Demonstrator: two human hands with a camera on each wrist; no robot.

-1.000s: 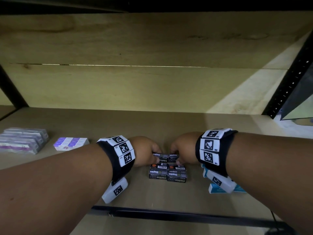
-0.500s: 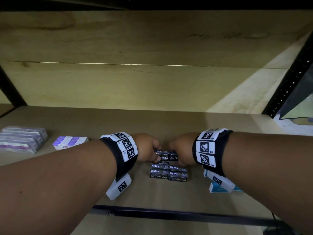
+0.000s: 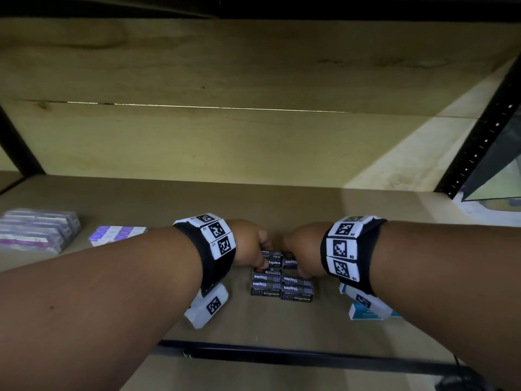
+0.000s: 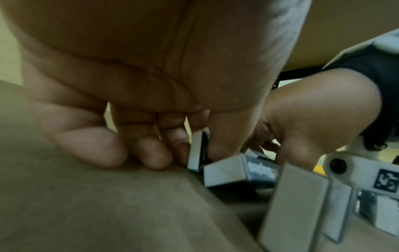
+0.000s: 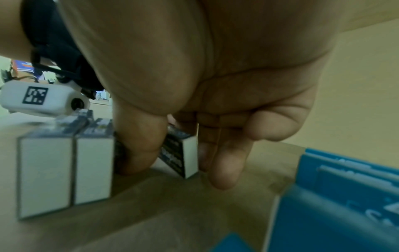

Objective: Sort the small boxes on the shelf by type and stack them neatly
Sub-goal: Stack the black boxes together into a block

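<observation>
A cluster of black staples boxes [image 3: 282, 287] lies mid-shelf in two short rows. At its far end my left hand [image 3: 263, 256] pinches one black staples box [image 3: 272, 262] between thumb and fingers, and it is tipped up off the shelf [image 4: 197, 151]. Close beside it my right hand [image 3: 290, 253] pinches a second black staples box [image 3: 290, 262], held tilted [image 5: 179, 153] with the thumb in front. The remaining fingers of both hands curl down toward the board. The standing boxes [image 5: 64, 170] sit just left of my right thumb.
Purple-and-white boxes are stacked at the far left [image 3: 36, 230], with a single one [image 3: 118, 234] beside them. Blue boxes [image 3: 366, 314] lie under my right wrist, large in the right wrist view [image 5: 345, 196]. A black shelf rail [image 3: 310, 358] runs along the front edge.
Both hands stayed at the far end of the black cluster and shifted slightly. The two rear boxes have tipped up in their pinches.
</observation>
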